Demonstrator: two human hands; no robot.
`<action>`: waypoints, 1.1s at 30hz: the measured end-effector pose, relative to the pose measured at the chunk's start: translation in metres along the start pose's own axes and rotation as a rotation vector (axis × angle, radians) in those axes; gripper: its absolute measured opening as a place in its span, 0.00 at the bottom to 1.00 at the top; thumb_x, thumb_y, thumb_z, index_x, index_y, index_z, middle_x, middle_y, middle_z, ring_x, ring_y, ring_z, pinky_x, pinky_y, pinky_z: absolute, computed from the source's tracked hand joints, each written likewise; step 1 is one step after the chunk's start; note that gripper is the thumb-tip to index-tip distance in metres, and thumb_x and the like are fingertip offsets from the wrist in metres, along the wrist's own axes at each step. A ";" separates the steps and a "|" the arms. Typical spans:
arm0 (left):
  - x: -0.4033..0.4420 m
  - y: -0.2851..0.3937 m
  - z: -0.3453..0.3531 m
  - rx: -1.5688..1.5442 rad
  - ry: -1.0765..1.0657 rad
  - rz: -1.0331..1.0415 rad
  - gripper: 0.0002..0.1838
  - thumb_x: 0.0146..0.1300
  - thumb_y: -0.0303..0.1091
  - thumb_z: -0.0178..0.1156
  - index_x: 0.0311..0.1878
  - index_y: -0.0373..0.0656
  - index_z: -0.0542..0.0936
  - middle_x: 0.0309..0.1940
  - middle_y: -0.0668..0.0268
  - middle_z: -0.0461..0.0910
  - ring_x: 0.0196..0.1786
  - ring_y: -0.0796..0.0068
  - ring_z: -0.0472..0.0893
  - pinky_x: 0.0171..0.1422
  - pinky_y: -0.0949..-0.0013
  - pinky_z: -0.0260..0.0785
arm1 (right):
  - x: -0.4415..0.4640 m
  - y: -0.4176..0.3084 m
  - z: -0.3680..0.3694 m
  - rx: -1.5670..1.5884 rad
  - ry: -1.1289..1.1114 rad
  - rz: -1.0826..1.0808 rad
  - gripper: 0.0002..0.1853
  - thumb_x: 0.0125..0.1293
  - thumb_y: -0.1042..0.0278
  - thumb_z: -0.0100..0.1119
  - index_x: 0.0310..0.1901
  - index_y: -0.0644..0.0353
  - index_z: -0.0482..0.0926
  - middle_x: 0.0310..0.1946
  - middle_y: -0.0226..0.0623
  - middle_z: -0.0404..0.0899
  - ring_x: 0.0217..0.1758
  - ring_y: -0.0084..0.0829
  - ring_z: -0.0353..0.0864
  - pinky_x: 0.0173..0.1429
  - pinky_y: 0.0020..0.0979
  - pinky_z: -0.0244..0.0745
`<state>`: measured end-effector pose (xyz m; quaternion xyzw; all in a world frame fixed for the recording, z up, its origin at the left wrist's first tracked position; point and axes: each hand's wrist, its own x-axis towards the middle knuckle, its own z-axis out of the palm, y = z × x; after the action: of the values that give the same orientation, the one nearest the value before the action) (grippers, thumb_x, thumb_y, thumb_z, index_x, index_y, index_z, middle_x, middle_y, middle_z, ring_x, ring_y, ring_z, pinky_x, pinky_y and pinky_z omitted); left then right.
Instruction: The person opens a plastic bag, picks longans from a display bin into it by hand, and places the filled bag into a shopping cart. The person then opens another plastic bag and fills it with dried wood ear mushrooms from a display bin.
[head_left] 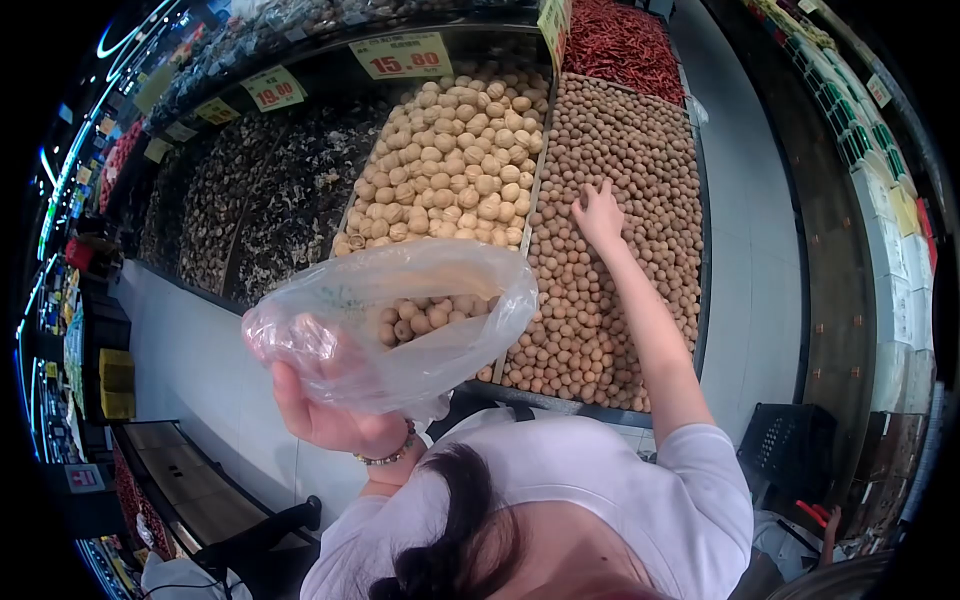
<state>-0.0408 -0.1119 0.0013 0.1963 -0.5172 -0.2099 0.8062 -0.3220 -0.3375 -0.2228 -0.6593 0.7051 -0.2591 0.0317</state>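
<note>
My left hand (335, 405) grips a clear plastic bag (400, 375) by its near left rim, and the bag's mouth gapes upward. Several brown dried longans (425, 318) show inside the bag. My right hand (600, 215) reaches over the bin of dried longans (625, 130), right at their surface. Its thumb and fingers are apart and bent downward; no longan is visible between them, though the fingertips are partly hidden. Left of that bin lies a heap of pale walnuts (455, 150), partly covered by the bag.
Dried red chilies (615, 45) lie beyond the longans. Dark dried goods (310, 165) fill bins at left, with price signs (400, 55) above. A black basket (788, 450) stands at lower right. Packaged goods (885, 240) line the right-hand shelf beyond a grey aisle floor (750, 220).
</note>
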 end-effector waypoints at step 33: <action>0.005 0.007 0.017 -0.109 0.311 -0.269 0.27 0.56 0.22 0.54 0.60 0.31 0.60 0.56 0.46 0.66 0.58 0.54 0.70 0.62 0.56 0.65 | -0.003 -0.007 -0.115 2.448 -0.329 0.581 0.08 0.65 0.67 0.53 0.44 0.58 0.69 0.34 0.35 0.69 0.32 0.25 0.69 0.17 0.15 0.61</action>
<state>-0.0533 -0.1109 0.0155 0.2498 -0.3434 -0.3106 0.8504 -0.3592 -0.2973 -0.1214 -0.0450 0.1112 -0.6380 0.7606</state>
